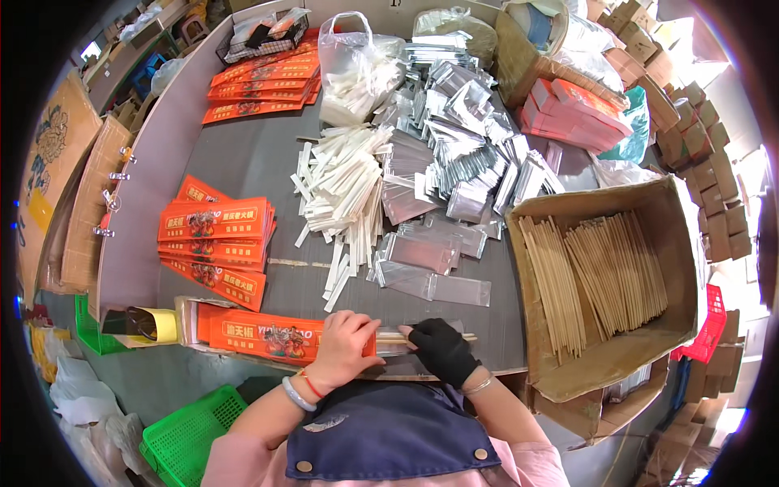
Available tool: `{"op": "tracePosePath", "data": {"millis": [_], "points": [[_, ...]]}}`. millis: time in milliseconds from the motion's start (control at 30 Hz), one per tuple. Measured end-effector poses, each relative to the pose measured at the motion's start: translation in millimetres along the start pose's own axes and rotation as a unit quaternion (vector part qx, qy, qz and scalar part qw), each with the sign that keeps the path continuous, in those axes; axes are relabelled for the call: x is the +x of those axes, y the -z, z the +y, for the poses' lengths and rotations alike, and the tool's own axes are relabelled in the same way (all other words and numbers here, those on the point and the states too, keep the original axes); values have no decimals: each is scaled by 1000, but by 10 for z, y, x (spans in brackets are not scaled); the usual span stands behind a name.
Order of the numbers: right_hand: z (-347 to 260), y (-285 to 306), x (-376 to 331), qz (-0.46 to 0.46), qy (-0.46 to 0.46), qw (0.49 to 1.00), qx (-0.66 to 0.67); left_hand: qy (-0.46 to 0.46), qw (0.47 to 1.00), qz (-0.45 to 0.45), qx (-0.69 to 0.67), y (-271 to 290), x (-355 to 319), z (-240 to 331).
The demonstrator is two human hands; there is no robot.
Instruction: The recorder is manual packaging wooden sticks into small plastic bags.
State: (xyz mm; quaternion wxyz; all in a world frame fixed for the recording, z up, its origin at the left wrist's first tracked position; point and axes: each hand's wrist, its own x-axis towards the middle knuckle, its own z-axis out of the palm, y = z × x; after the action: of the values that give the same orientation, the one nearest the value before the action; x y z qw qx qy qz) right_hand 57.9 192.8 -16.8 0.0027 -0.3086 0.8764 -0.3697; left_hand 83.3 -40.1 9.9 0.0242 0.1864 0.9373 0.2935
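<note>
My left hand [342, 347], bare, is curled over the right end of an orange printed paper sleeve [268, 334]. That sleeve tops a stack in a shallow cardboard holder [188, 321] along the table's near edge. My right hand [442, 349], in a black glove with bare fingertips, is closed around a few pale wooden chopsticks [468, 336]. They lie level, pointing left toward the sleeve, and what seems to be clear film shows along them. Where their left ends meet the sleeve, my left hand partly hides them.
Beyond my hands are white paper-wrapped strips [345, 183], clear plastic pouches [462, 154] and fanned orange sleeves [215, 231]. A tilted cardboard box [608, 369] of chopsticks [617, 276] stands at right. More orange packets [264, 81] and a wire basket [264, 40] sit far left; a green crate [191, 434] is below.
</note>
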Motion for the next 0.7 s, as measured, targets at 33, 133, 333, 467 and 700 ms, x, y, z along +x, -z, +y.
{"op": "tracePosePath", "data": {"millis": [33,133,333,467,700], "points": [[97,-6,-46,0,0,1000,-3,-2,1000,8,29,59,49,46],[223,380,-164,48,-156,982,-94,7,999,-9,51,70,1,-112],[-330,-272,161,10,-105,960,261,-7,999,-6,51,-69,152,-82],[-293,155,178,25,-43,988,-143,-97,973,-172,122,210,268,-10],[-83,558,-13,60,-164,976,-128,-106,988,-53,95,982,497,-534]]}}
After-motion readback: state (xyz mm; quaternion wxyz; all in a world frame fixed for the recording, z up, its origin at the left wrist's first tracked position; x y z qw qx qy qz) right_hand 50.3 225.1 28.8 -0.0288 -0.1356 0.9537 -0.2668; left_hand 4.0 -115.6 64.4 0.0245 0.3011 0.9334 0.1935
